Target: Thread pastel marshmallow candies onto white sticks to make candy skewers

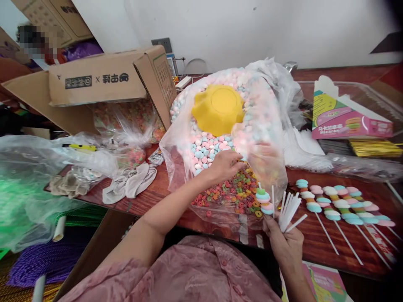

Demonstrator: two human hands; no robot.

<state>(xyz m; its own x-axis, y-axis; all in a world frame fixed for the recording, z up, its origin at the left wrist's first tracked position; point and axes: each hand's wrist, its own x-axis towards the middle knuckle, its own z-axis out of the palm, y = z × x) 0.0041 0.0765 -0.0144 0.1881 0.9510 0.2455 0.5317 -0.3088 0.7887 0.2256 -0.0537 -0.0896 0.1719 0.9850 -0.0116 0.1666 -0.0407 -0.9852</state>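
Note:
My left hand (pixel 225 165) reaches over the candies, its fingers a little bent and apart, near the line where two kinds meet. Beyond it lie pink, blue and white macaron-shaped candies (pixel 204 150); nearer me is a heap of colourful ring candies (pixel 233 193). On the right, my right hand (pixel 285 239) is closed around a bundle of white sticks (pixel 289 209). The same hand also holds a candy skewer (pixel 264 202) upright, threaded with blue, pink and white pieces and rings, with a green piece near its top. The fingertips of my left hand are partly unclear against the candies.
A yellow bowl (pixel 218 109) sits upside down on the candies inside a clear plastic bag (pixel 176 151). Finished-looking skewers (pixel 343 205) lie at right, below a pink printed box (pixel 352 121). Left are an open carton (pixel 103 79), a grey cloth (pixel 130 184) and a yellow cutter (pixel 82 147).

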